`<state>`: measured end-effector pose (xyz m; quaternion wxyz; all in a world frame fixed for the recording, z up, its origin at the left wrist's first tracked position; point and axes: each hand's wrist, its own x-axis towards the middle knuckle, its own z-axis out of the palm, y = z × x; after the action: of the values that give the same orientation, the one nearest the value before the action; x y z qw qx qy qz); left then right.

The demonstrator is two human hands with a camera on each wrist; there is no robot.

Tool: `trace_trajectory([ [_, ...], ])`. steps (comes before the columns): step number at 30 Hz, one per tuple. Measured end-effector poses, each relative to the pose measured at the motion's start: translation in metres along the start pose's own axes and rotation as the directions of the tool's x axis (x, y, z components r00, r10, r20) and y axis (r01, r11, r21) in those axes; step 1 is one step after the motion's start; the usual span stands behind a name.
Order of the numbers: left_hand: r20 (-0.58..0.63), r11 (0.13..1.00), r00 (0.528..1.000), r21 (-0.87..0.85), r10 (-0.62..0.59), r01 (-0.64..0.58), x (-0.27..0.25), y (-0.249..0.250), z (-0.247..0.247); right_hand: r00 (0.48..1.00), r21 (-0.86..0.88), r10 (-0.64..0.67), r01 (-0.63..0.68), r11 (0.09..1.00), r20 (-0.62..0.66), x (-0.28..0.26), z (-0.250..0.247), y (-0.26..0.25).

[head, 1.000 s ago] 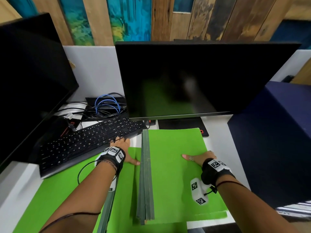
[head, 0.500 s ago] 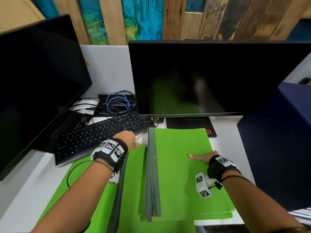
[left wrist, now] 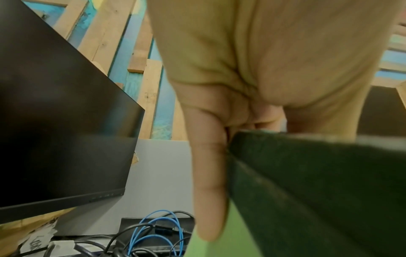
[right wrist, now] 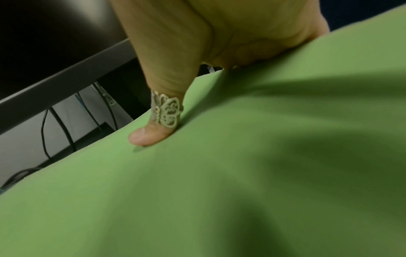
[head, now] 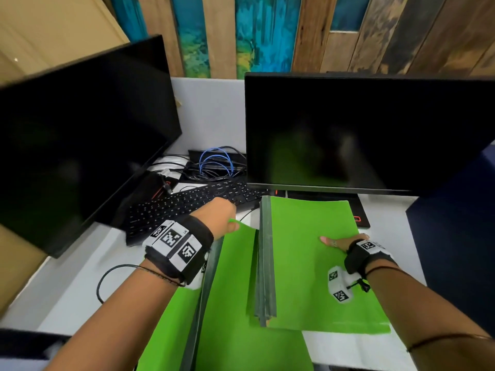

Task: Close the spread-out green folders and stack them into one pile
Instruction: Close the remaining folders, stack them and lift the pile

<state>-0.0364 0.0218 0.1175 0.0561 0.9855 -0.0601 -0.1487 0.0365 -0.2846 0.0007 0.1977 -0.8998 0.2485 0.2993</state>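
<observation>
A pile of closed green folders (head: 308,269) lies on the white desk (head: 356,349), its dark spines (head: 265,266) facing left. My right hand (head: 338,242) holds the pile's right edge; the ringed thumb (right wrist: 151,135) presses on the top cover (right wrist: 219,173) and the other fingers are hidden past the edge. Left of the pile lies an open green folder (head: 235,285). My left hand (head: 222,218) grips the far edge of its cover (left wrist: 318,191) and holds it raised, thumb (left wrist: 208,182) along the edge.
A black keyboard (head: 187,207) lies just beyond my left hand. Two dark monitors (head: 361,129) (head: 80,145) stand behind, with tangled blue and black cables (head: 214,163) between them. A dark blue box (head: 455,236) stands at the right. A thin black cable (head: 107,279) loops on the desk.
My left hand has risen from the desk by the keyboard with the open folder's cover edge, tilting the cover up towards the pile. My right hand has stayed on the pile.
</observation>
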Motion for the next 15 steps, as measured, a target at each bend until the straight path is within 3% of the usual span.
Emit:
trace_trajectory([
  [9,-0.149,0.987,0.979,-0.068,0.136,-0.147,-0.023,-0.010,-0.033,0.979,-0.241,-0.186,0.202,0.949,0.087,-0.010,-0.009,0.000],
  [13,-0.254,0.979,0.949,-0.024,0.187,-0.200,-0.028,-0.013,-0.055,0.979,-0.293,-0.192,0.202,0.935,0.064,-0.011,-0.006,-0.002],
  [15,-0.351,0.966,0.911,-0.053,0.218,-0.252,-0.034,-0.015,-0.067,0.985,-0.266,-0.165,0.170,0.949,0.040,-0.010,-0.002,-0.001],
])
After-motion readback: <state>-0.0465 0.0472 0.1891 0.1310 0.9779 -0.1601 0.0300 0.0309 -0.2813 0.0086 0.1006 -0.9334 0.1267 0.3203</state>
